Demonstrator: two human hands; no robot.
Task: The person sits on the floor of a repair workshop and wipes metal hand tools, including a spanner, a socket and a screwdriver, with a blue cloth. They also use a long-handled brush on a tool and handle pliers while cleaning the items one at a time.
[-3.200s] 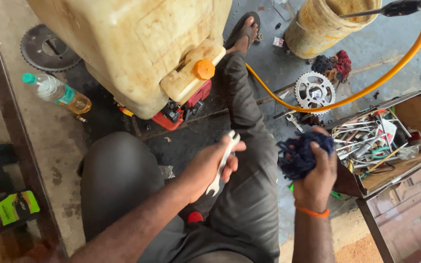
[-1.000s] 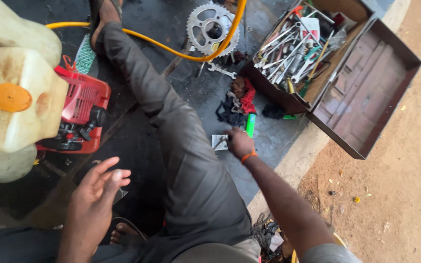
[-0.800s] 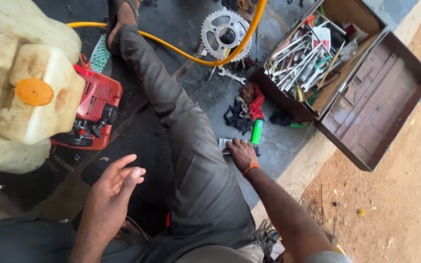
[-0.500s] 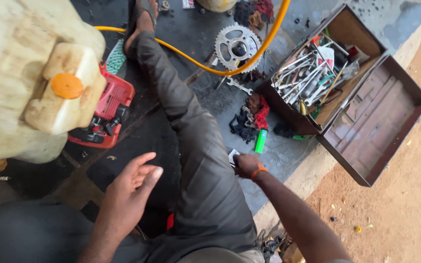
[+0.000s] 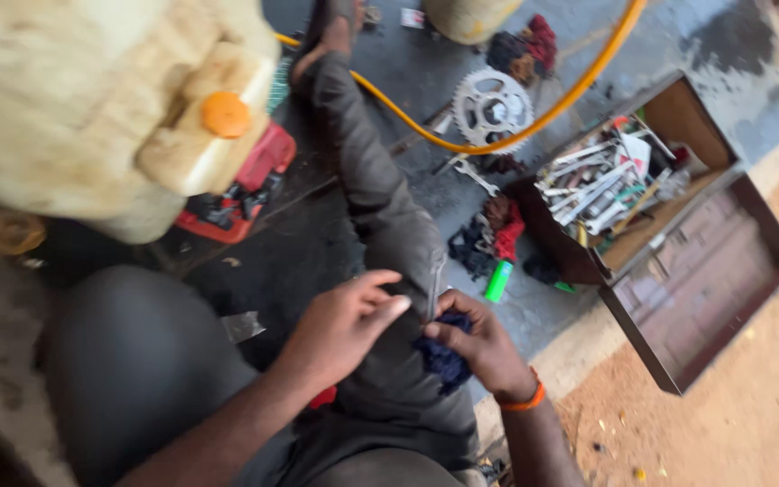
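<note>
right hand [image 5: 480,347] pinches dark blue rag [image 5: 444,359] and thin metal tool [image 5: 433,284] | left hand [image 5: 344,325] half-open, empty, fingertips beside tool | rag soft, light; tool stiff, likely greasy: grip mid-shaft

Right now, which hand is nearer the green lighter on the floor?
Right. The right hand, gripping a dark blue rag, sits just below-left of the green lighter. The left hand is farther left, over the leg.

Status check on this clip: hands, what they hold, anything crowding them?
Right hand grips dark blue rag and thin metal tool. Left hand open beside it, fingertips near. Green tube apart on floor.
</note>
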